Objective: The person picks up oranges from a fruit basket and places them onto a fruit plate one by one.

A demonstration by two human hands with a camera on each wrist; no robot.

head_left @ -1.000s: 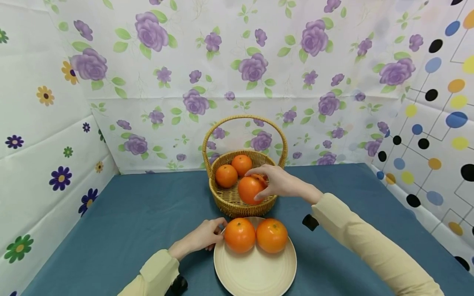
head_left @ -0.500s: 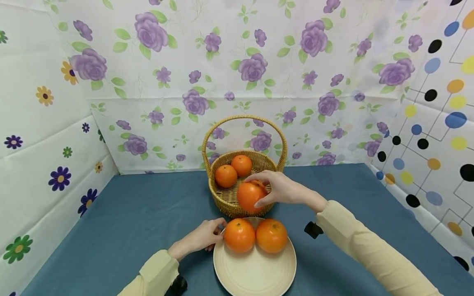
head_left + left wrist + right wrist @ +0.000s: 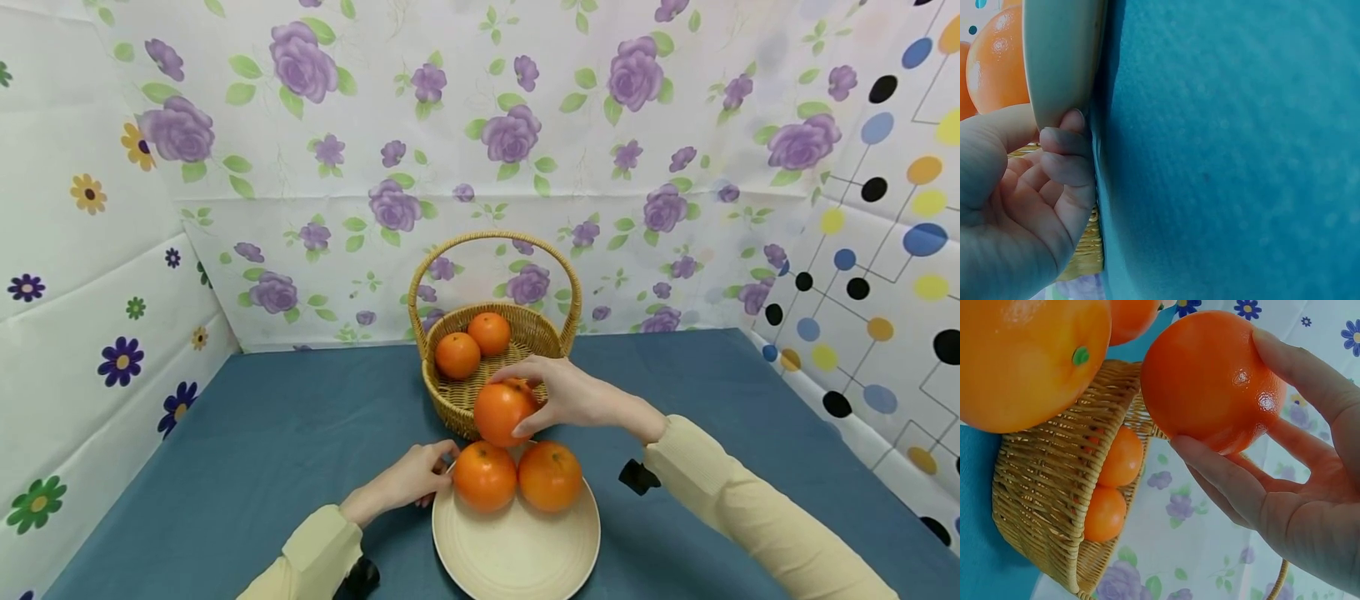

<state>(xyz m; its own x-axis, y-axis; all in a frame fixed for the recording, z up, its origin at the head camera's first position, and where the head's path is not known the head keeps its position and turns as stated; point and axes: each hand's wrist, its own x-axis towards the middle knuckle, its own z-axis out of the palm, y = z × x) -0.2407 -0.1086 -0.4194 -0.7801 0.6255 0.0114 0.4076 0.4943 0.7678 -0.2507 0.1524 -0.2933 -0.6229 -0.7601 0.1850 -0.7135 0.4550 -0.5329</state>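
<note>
My right hand (image 3: 581,398) holds a glossy red-orange orange (image 3: 498,415) between thumb and fingers, over the front rim of the wicker basket (image 3: 444,407) and just behind the plate's fruit. The right wrist view shows the fingertips spread around this orange (image 3: 1210,381). My left hand (image 3: 405,479) pinches the left rim of a cream plate (image 3: 517,554); in the left wrist view curled fingers (image 3: 1066,165) lie under the plate's edge. Two large oranges, a left one (image 3: 485,477) and a right one (image 3: 551,477), sit side by side on the plate's far part.
Two smaller oranges, one in front (image 3: 457,356) and one behind (image 3: 489,334), lie in the basket's left side. A tall handle (image 3: 495,236) arches over the basket. Blue cloth (image 3: 300,417) covers the table, and patterned sheets (image 3: 322,167) stand on three sides.
My right hand has carried the orange from above the basket's inside forward and down toward the plate. My left hand, the plate and its two oranges have stayed in place.
</note>
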